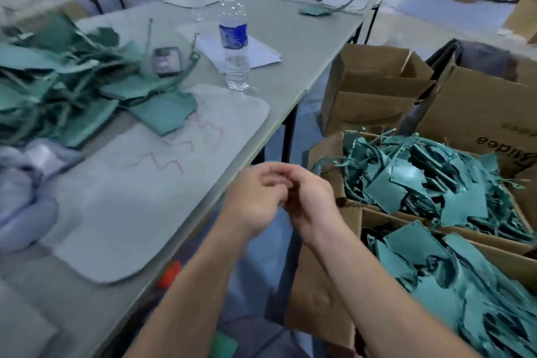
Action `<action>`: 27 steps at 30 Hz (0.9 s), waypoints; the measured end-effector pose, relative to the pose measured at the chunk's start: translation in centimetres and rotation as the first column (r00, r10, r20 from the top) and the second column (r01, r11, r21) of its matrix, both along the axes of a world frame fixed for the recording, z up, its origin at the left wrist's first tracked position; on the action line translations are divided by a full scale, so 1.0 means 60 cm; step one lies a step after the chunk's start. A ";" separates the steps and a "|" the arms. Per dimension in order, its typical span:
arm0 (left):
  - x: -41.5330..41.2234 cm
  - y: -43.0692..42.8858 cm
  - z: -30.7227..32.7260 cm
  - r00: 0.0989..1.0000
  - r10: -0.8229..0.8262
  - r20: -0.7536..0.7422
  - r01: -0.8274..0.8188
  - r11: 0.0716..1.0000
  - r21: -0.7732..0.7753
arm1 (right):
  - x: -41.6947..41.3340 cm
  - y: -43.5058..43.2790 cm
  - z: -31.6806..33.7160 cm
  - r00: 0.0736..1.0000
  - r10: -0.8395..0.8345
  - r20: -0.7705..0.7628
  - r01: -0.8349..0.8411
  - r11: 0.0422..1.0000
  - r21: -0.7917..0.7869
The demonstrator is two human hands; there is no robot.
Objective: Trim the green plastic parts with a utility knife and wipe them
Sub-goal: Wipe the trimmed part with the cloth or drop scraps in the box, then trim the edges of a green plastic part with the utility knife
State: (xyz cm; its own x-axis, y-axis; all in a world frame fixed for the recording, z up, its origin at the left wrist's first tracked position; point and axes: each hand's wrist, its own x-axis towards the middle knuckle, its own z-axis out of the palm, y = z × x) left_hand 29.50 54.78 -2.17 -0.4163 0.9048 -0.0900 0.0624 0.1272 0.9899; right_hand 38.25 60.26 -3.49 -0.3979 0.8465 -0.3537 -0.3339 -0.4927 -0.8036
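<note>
My left hand (255, 200) and my right hand (309, 206) meet in mid-air just past the table's near edge, fingers loosely curled and touching each other. Nothing shows between them, though the spot is blurred. A heap of green plastic parts (72, 81) lies on the table at the left. Two cardboard boxes to my right hold more green parts, one further away (421, 183) and one nearer (465, 285). A pale grey-blue cloth (23, 197) is bunched at the table's left edge. I see no utility knife.
A grey mat (159, 189) with red scribbles covers the table in front of me. A phone (166, 61) and a water bottle (235, 46) stand beyond it. An open cardboard box (372, 87) sits on the floor. Something orange (170, 273) shows below the table edge.
</note>
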 end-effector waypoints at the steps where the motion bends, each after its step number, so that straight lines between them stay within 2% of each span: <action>1: -0.025 -0.012 0.020 1.000 0.024 -0.007 -0.024 0.999 0.042 | -0.030 -0.005 0.022 0.999 0.049 -0.016 -0.048 0.997 0.061; 4: -0.114 -0.073 0.077 0.987 0.127 0.096 -0.143 0.973 0.178 | -0.128 -0.036 0.085 0.972 0.230 -0.056 -0.211 0.949 0.233; 7: -0.216 -0.165 0.122 0.954 0.286 0.093 -0.300 0.921 0.250 | -0.240 -0.096 0.132 0.885 0.466 -0.020 -0.423 0.820 0.384; 10: -0.304 -0.277 0.137 0.822 0.561 0.097 -0.565 0.785 0.254 | -0.352 -0.172 0.159 0.771 0.633 0.066 -0.582 0.659 0.476; 12: -0.356 -0.352 0.133 0.672 0.733 0.106 -0.732 0.635 0.248 | -0.424 -0.224 0.166 0.722 0.681 0.121 -0.633 0.581 0.512; 15: -0.426 -0.458 0.109 0.326 0.939 0.107 -0.930 0.299 0.214 | -0.518 -0.289 0.159 0.677 0.651 0.343 -0.686 0.388 0.616; 18: -0.472 -0.548 0.077 0.022 0.999 -0.035 -0.984 0.028 0.175 | -0.589 -0.339 0.145 0.620 0.544 0.565 -0.735 0.153 0.660; 21: -0.506 -0.603 0.036 -0.168 0.966 -0.195 -0.978 -0.138 0.158 | -0.646 -0.372 0.134 0.602 0.431 0.672 -0.748 0.012 0.663; 24: -0.544 -0.621 0.001 -0.223 0.953 -0.204 -0.969 -0.195 0.151 | -0.701 -0.387 0.133 0.604 0.308 0.735 -0.753 -0.081 0.653; 25: -0.558 -0.625 -0.008 -0.206 0.958 -0.200 -0.973 -0.178 0.147 | -0.717 -0.388 0.136 0.612 0.279 0.740 -0.751 -0.088 0.654; 27: -0.581 -0.627 -0.021 -0.093 0.972 -0.215 -0.986 -0.060 0.154 | -0.745 -0.383 0.140 0.654 0.233 0.720 -0.722 -0.094 0.686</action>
State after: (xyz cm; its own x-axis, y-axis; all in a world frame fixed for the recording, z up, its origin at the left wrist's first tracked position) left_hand -5.34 17.15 -3.41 -0.8661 -0.4794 0.1418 0.0041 0.2769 0.9609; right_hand -6.43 37.30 4.94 -0.9515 0.1703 0.2562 -0.0453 0.7461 -0.6643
